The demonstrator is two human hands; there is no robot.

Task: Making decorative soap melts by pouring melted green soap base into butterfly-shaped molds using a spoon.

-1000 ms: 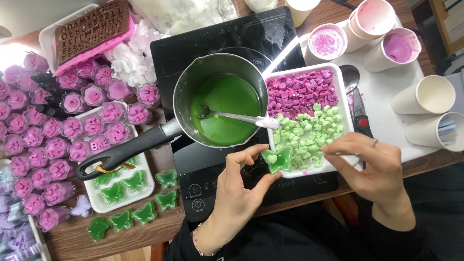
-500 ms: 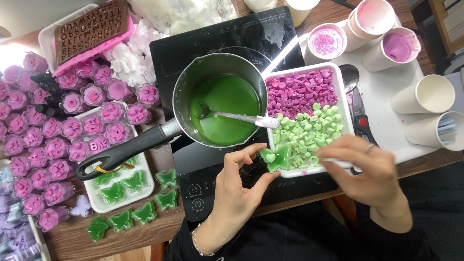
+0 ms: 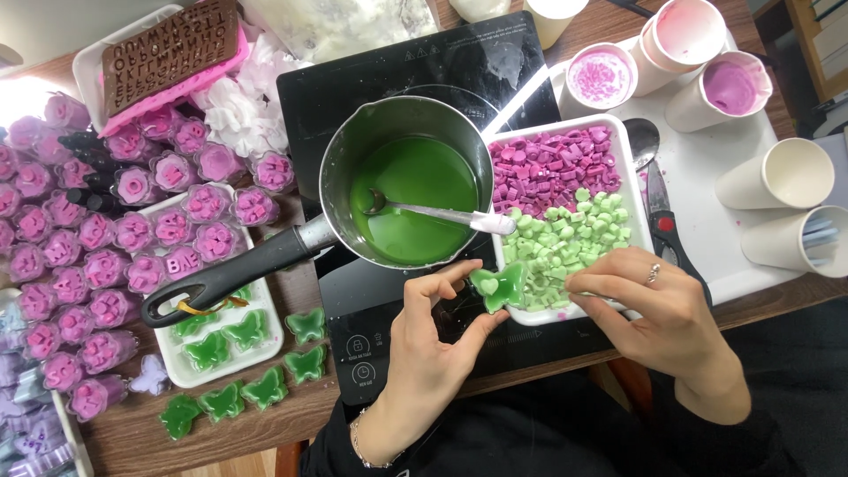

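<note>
My left hand (image 3: 424,353) pinches a green butterfly-shaped piece (image 3: 500,286) with a pale green heart on it, just in front of the white square tray (image 3: 629,177). My right hand (image 3: 654,314) rests on the tray's near edge, its fingertips pressed together among the pale green heart pieces (image 3: 570,238); whether they grip one is hidden. The tray's far half holds purple pieces (image 3: 552,168). A metal pot (image 3: 340,150) of green liquid with a spoon (image 3: 442,214) in it sits on the black induction cooktop (image 3: 353,291).
Green butterflies (image 3: 247,389) lie on the wooden table and in a white tray at left, beside several pink-purple flower pieces (image 3: 115,238). A brown letter mould (image 3: 163,49) lies far left. Paper cups (image 3: 786,177) and a knife (image 3: 662,221) are on the right.
My right hand has slid left along the tray's near edge towards the butterfly, fingertips now gathered in the green hearts. My left hand and the butterfly have barely moved.
</note>
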